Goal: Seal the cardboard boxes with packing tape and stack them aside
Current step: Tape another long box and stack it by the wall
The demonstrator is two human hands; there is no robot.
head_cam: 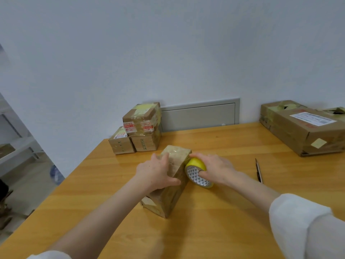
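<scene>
Curling round the box, left hand fingers grip it; right hand fingers grasp the tape roll beside it.

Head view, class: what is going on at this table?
A person is taping a small cardboard box on the wooden table. The left hand grips the box, while the right hand holds a yellow tape roll against its right side, fingers in the core. Three taped boxes sit stacked at the far left, a larger box at the far right, and a slim dark tool lies near the right hand.
</scene>
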